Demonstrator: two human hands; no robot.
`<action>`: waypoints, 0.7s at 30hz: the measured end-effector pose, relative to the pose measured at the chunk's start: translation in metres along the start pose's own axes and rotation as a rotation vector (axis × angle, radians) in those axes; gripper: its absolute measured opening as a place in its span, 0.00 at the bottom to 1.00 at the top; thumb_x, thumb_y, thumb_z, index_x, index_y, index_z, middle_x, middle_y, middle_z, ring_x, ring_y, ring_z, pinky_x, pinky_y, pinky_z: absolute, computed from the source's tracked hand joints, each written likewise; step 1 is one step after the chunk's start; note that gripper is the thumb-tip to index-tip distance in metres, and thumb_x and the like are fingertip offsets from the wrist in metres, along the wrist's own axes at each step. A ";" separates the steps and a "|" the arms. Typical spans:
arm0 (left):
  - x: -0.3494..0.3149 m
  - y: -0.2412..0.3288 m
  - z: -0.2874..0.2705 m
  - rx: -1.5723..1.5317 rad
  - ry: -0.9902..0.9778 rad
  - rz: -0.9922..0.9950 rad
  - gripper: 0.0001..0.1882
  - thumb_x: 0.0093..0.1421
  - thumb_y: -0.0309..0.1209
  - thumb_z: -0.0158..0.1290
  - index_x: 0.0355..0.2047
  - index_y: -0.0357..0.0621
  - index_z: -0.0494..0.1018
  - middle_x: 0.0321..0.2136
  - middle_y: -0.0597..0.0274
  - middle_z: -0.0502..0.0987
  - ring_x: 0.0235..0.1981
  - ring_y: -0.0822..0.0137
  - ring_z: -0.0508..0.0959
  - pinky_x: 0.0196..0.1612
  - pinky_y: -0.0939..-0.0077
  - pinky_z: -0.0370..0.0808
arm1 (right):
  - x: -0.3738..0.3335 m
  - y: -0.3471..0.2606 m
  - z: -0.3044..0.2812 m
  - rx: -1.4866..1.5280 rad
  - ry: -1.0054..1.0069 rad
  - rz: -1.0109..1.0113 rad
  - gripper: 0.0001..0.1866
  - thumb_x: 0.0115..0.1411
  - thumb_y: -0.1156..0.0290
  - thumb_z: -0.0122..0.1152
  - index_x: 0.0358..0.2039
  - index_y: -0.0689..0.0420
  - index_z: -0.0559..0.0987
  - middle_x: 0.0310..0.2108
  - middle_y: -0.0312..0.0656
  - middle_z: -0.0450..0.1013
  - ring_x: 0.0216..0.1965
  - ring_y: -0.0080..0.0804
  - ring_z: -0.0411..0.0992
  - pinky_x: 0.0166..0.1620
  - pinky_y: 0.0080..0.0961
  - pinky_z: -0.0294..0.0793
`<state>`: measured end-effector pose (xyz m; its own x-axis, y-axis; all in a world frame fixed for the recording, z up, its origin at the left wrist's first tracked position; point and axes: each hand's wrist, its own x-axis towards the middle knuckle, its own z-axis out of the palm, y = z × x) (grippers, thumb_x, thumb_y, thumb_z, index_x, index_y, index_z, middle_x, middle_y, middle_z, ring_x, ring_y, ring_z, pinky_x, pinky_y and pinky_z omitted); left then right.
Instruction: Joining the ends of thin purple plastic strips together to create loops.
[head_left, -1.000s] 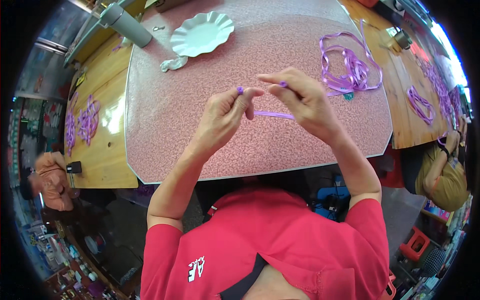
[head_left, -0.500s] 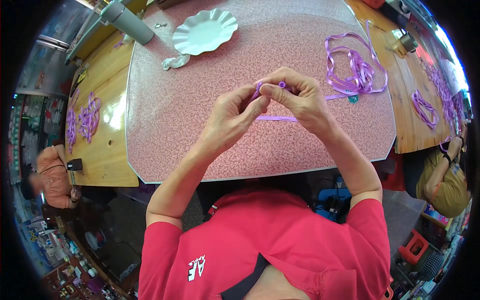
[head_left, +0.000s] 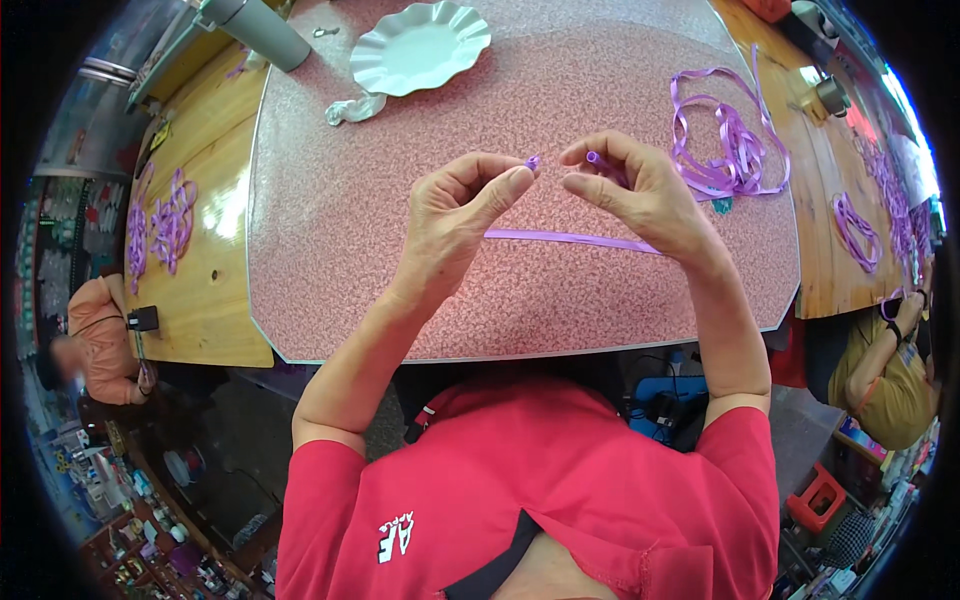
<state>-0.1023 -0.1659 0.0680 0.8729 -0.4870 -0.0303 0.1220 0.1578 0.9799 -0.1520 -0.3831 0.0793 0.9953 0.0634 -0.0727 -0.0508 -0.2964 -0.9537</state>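
Note:
My left hand (head_left: 465, 200) is closed, its thumb and forefinger pinching a small folded bit of purple ribbon (head_left: 532, 162). A short gap to the right, my right hand (head_left: 640, 190) curls around a rolled piece of purple ribbon (head_left: 593, 158), whose round end sticks up behind the thumb. Its thumb and fingertip stand apart at the front. Below both hands a flat purple ribbon strand (head_left: 570, 238) stretches between them, just over the pink speckled table. Past my right hand lies a loose heap of purple ribbon (head_left: 735, 150). My fingers hide part of what each hand holds.
A white scalloped plate (head_left: 420, 48), a crumpled clear wrapper (head_left: 355, 108) and a grey tumbler (head_left: 258, 32) are at the far left. Wooden tables (head_left: 205, 310) flank mine, with more purple ribbon bundles (head_left: 172, 222). One person (head_left: 100, 340) sits at left, another (head_left: 880, 370) at right.
My hands have drawn apart from touching, the right one moving rightward. The ribbon strand below them shows longer between the hands. The view has shifted slightly.

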 end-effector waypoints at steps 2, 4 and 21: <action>0.001 -0.001 -0.002 -0.021 -0.050 -0.016 0.10 0.61 0.31 0.60 0.39 0.37 0.79 0.31 0.70 0.80 0.32 0.83 0.74 0.35 0.88 0.70 | -0.001 0.000 0.000 0.041 0.017 -0.014 0.13 0.61 0.71 0.64 0.46 0.61 0.79 0.34 0.29 0.73 0.32 0.12 0.66 0.36 0.11 0.67; 0.001 -0.003 -0.004 -0.008 -0.047 -0.028 0.10 0.61 0.31 0.60 0.39 0.37 0.80 0.31 0.70 0.80 0.32 0.83 0.74 0.35 0.88 0.70 | -0.001 -0.003 0.002 0.083 0.032 -0.029 0.12 0.62 0.71 0.64 0.44 0.61 0.80 0.34 0.30 0.73 0.33 0.13 0.67 0.36 0.12 0.66; 0.004 -0.020 -0.003 0.243 -0.001 0.054 0.09 0.61 0.30 0.60 0.36 0.36 0.79 0.22 0.74 0.76 0.23 0.85 0.68 0.24 0.88 0.64 | 0.007 -0.002 0.024 -0.240 0.181 -0.298 0.04 0.58 0.75 0.66 0.32 0.59 0.79 0.30 0.30 0.70 0.23 0.11 0.61 0.25 0.10 0.58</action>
<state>-0.0997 -0.1690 0.0479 0.8744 -0.4845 0.0237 -0.0424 -0.0278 0.9987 -0.1467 -0.3589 0.0738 0.9630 0.0180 0.2688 0.2407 -0.5056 -0.8285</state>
